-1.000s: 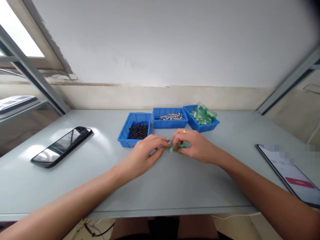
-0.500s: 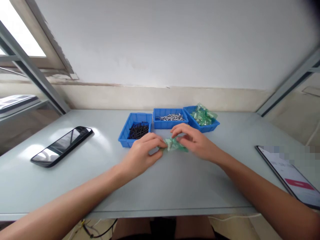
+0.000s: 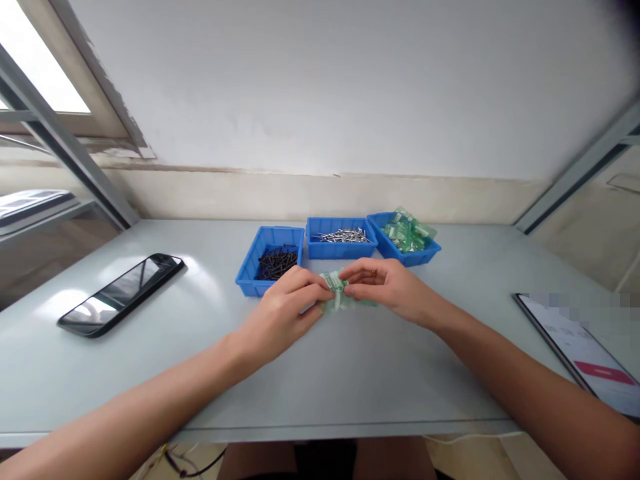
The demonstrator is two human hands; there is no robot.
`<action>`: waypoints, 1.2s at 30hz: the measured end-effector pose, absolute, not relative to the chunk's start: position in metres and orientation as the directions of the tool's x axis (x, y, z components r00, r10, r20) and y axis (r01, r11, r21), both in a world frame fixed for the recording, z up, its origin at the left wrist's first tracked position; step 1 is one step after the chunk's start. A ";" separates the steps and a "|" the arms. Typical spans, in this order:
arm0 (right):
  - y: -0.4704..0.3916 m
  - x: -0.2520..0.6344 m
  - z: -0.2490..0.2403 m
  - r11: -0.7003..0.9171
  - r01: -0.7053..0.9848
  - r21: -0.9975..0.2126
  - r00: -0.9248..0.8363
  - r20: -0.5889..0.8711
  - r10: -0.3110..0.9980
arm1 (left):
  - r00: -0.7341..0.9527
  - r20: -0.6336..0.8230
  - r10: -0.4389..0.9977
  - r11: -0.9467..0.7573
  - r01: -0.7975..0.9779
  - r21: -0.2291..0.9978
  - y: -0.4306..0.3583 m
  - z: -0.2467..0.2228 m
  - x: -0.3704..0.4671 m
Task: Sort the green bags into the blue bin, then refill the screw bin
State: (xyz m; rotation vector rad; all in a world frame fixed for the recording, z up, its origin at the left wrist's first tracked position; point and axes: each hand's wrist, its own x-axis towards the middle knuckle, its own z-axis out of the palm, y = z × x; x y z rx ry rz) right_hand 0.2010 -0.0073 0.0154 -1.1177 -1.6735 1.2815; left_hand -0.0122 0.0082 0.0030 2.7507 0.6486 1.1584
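Between my hands, just in front of the blue trays, is a thin green-and-clear plastic bag (image 3: 338,291). My left hand (image 3: 287,303) pinches its left edge between thumb and fingers. At the bag's right part, my right hand (image 3: 383,283) has thumb and fingertips closed on the plastic; a ring shows on one finger. Behind my left hand, a blue tray (image 3: 247,270) holds black screws. The middle blue tray (image 3: 343,251) holds silver screws or nails. Green plastic bags (image 3: 407,232) fill the right blue tray (image 3: 419,258).
A dark phone (image 3: 123,293) lies on the grey table (image 3: 200,380) at the left. Another phone with a lit screen (image 3: 575,347) lies at the right, near my right forearm. Metal posts flank the table, and a wall stands behind it.
My right hand has lowered its raised fingers and closed them onto the bag, a little further left. The bag now shows a printed upper part standing up between my fingertips.
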 end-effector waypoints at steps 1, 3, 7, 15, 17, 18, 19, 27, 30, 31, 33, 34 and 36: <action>-0.007 0.202 0.015 0.127 0.204 -0.971 -0.341 0.052 0.939 | 0.626 0.657 0.420 -0.904 0.353 0.241 0.008 0.003 -0.012; -0.007 0.203 0.015 0.146 0.222 -0.964 -0.329 0.067 0.942 | 0.631 0.644 0.433 -0.898 0.363 0.248 0.009 0.004 -0.011; -0.008 0.203 0.015 0.183 0.259 -0.948 -0.337 0.089 0.937 | 0.641 0.604 0.473 -0.880 0.375 0.292 0.010 0.003 -0.010; -0.007 0.204 0.016 0.194 0.356 -0.914 -0.381 0.047 0.923 | 0.703 0.304 0.643 -0.712 0.404 0.574 0.003 0.011 -0.008; -0.008 0.203 0.016 0.191 0.366 -0.911 -0.404 0.029 0.914 | 0.672 0.281 0.685 -0.668 0.426 0.610 0.001 0.012 -0.006; -0.009 0.202 0.017 0.184 0.373 -0.909 -0.418 0.013 0.908 | 0.651 0.284 0.704 -0.655 0.442 0.613 0.001 0.012 -0.006; -0.009 0.202 0.017 0.178 0.382 -0.907 -0.430 -0.004 0.903 | 0.637 0.289 0.714 -0.652 0.456 0.606 0.001 0.011 -0.005; -0.010 0.197 0.013 0.167 0.400 -0.901 -0.432 -0.024 0.902 | 0.669 0.345 0.658 -0.740 0.493 0.457 0.003 0.003 -0.004; -0.008 0.197 0.010 0.166 0.359 -0.919 -0.439 -0.010 0.898 | 0.690 0.357 0.629 -0.768 0.484 0.419 0.005 0.003 -0.006; -0.008 0.197 0.008 0.155 0.338 -0.928 -0.449 -0.014 0.894 | 0.698 0.356 0.621 -0.776 0.484 0.405 0.005 0.002 -0.007; -0.008 0.196 0.006 0.140 0.314 -0.939 -0.461 -0.022 0.887 | 0.713 0.345 0.611 -0.785 0.491 0.378 0.005 0.001 -0.007; -0.008 0.195 0.005 0.144 0.325 -0.935 -0.455 -0.021 0.890 | 0.718 0.337 0.609 -0.788 0.496 0.366 0.005 0.000 -0.007; -0.010 0.194 0.004 0.188 0.403 -0.896 -0.421 0.000 0.907 | 0.732 0.314 0.604 -0.791 0.504 0.345 0.004 0.000 -0.007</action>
